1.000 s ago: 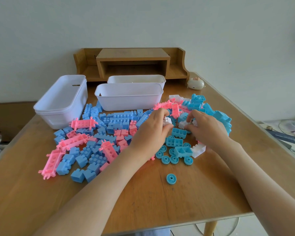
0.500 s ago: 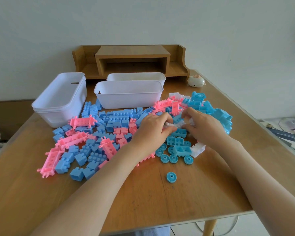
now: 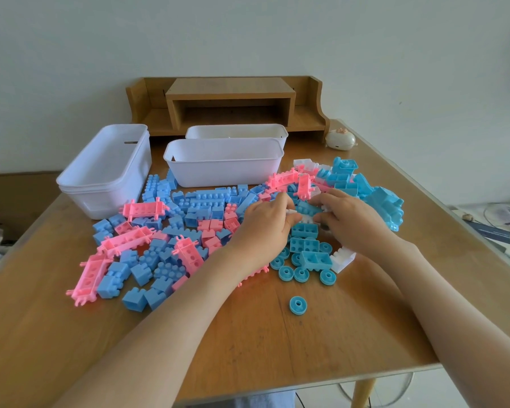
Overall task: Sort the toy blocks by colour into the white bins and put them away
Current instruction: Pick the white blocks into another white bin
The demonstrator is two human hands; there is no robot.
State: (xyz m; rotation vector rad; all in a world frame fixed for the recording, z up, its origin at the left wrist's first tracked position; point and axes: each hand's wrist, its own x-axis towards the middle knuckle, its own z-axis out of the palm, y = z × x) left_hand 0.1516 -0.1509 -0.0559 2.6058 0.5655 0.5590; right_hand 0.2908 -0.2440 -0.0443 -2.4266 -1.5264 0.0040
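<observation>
Blue blocks [image 3: 202,203], pink long blocks [image 3: 143,208] and a few white blocks [image 3: 342,258] lie scattered over the wooden table [image 3: 277,343]. My left hand [image 3: 264,223] and my right hand [image 3: 352,220] meet over the middle of the pile. Both pinch small white pieces [image 3: 304,217] between their fingertips; the exact hold is partly hidden. Three white bins stand behind the pile: a stacked one at left [image 3: 103,172], a front one [image 3: 224,169] and a back one [image 3: 236,131]. A lone blue wheel [image 3: 298,305] lies nearest me.
A wooden desk shelf [image 3: 230,97] stands against the wall behind the bins. A small cream round object [image 3: 340,139] sits at the back right corner. A large blue block cluster [image 3: 384,207] lies at my right hand. Cables and papers [image 3: 495,228] lie beyond the table's right edge.
Both hands have edged slightly further into the pile and closer together, still working the white pieces between them. The rest of the blocks and the bins have not moved.
</observation>
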